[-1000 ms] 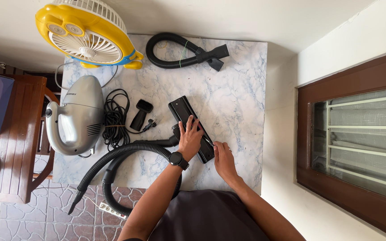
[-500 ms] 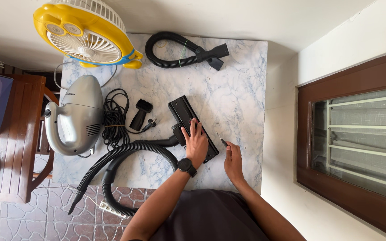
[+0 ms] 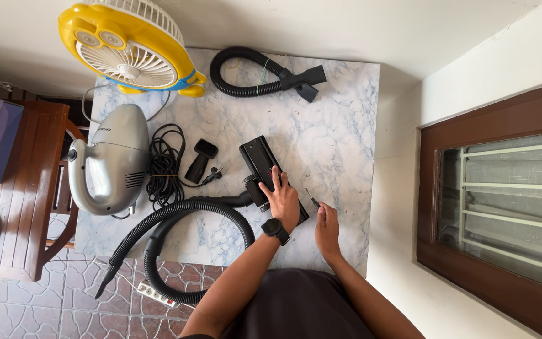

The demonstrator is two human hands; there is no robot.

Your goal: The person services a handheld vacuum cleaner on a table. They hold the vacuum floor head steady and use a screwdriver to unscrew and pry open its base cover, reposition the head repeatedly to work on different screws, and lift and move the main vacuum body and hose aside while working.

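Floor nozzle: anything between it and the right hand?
Nothing visible. The left hand already rests on the black floor nozzle; the right hand, holding a thin tool, sits beside it over bare marble tabletop.

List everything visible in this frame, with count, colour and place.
Floor nozzle: 1, black, table centre, under the left hand.
Screwdriver: 1, thin, dark, at the right hand's fingers.
Long hose: 1, black, joined to the nozzle, looping off the table's near edge.
Short hose: 1, black, table far edge.
Brush: 1, black, left of the nozzle.
Cord: 1, black, coiled by the vacuum.
Vacuum: 1, silver, table left.
Fan: 1, yellow and white, far left corner.
Table: 1, marbled blue-white.
Power strip: 1, white, floor.
Chair: 1, brown wood, left.
Window: 1, brown frame, right.
Left hand: watch on wrist.
Right hand: on the table.
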